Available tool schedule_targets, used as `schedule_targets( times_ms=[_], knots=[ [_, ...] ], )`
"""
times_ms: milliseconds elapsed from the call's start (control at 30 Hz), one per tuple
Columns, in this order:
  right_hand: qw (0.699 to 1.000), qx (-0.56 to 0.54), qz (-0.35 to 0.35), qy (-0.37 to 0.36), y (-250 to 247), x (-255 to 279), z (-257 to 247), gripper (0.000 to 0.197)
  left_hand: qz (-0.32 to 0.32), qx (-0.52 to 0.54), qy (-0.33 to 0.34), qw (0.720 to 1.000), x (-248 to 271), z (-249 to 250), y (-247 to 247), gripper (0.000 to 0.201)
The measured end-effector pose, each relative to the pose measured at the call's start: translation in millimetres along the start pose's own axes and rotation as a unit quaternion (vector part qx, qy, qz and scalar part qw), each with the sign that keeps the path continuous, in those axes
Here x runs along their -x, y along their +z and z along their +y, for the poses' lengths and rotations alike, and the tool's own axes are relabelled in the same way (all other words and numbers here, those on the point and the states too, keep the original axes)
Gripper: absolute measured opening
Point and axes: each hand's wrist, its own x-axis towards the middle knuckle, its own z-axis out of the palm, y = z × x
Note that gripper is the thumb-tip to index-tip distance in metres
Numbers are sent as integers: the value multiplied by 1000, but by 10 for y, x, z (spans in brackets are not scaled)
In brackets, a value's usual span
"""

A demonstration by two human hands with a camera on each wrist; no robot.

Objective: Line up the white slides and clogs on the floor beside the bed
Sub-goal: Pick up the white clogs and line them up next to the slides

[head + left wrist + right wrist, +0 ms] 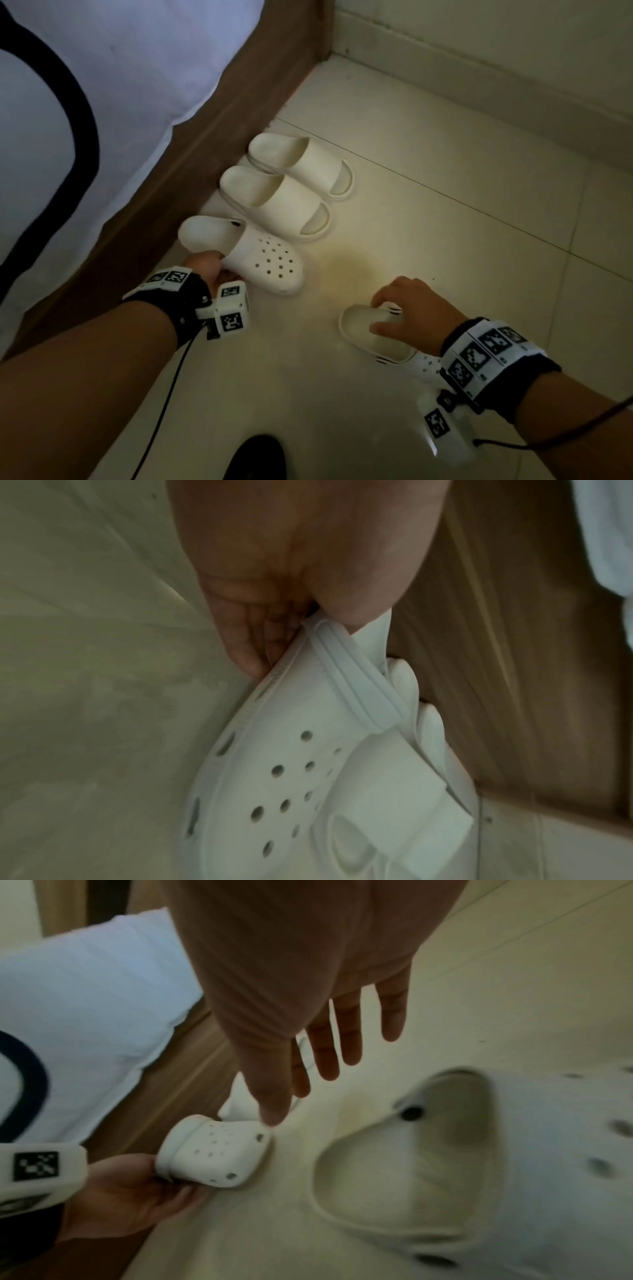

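Two white slides [301,164] [274,202] lie side by side on the floor against the wooden bed frame [205,137]. Beside them is a white clog [263,260] with holes in its toe. My left hand [219,267] pinches its near side, thumb inside the opening [346,610] and fingers [246,653] along the outer edge of the clog [274,777]. The second white clog [373,332] lies apart on the floor to the right, partly hidden by my wrist. My right hand [383,313] hovers over its heel end with fingers [349,1042] straight and spread, above the clog [514,1150].
The bed with a white sheet [102,102] fills the left side. A wall with a skirting board [479,68] runs along the back right. Pale floor tiles [445,222] spread between them. A dark shoe tip [257,459] shows at the bottom edge.
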Motion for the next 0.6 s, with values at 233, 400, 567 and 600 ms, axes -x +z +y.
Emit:
schedule_targets(
  times_ms=[233, 400, 567, 600],
  knots=[
    [993, -52, -35, 101, 142, 189, 390, 92, 12, -57, 14, 998, -140, 83, 68, 18],
    [992, -68, -54, 92, 204, 241, 515, 109, 29, -115, 30, 992, -272, 88, 69, 30],
    [993, -27, -49, 105, 355, 217, 644, 122, 58, -100, 44, 992, -289, 92, 43, 33],
    [993, -10, -47, 106, 393, 210, 664, 123, 55, -80, 42, 994, -296, 66, 35, 31]
  ],
)
